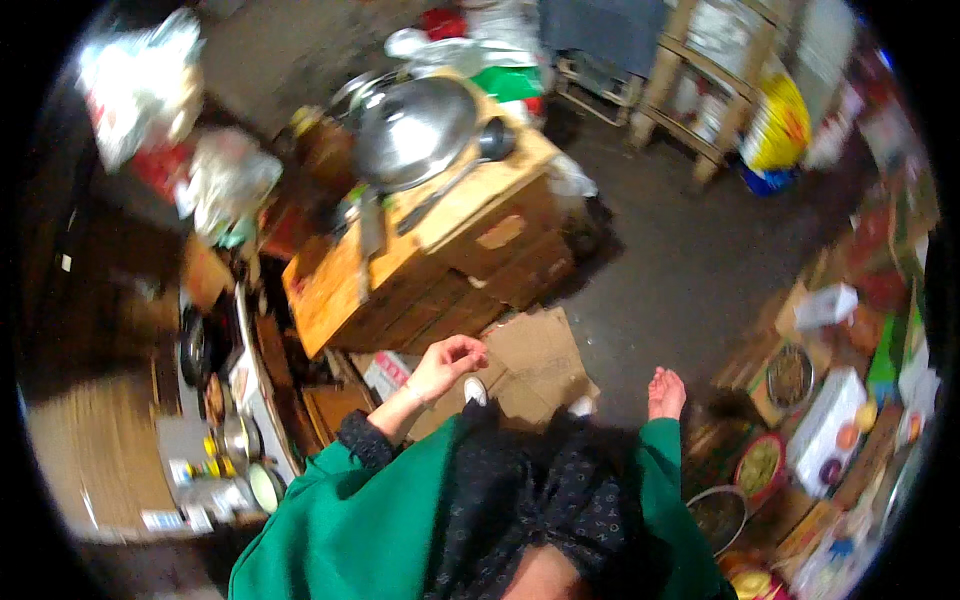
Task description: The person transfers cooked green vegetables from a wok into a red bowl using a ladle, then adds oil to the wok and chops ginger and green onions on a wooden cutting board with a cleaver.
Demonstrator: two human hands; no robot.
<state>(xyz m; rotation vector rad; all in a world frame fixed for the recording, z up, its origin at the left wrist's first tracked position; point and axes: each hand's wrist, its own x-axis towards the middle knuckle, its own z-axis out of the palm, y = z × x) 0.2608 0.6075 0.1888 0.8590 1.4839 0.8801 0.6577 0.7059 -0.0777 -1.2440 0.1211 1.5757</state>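
Note:
My left hand hangs in front of my body with its fingers loosely curved and nothing visible in it. Beyond it is a wooden cabinet with a light wooden top. On that top rest a large shiny metal wok or lid, a ladle with a dark bowl and long handle, and a cleaver-like flat blade. My right hand is low at my right side, touching nothing; its fingers look bent, but blur hides how far.
Flattened cardboard covers the floor by my shoes. At left, a counter carries a metal pot and bottles. Bowls, including a red-rimmed one, and a white box crowd the right. A wooden rack stands farther off.

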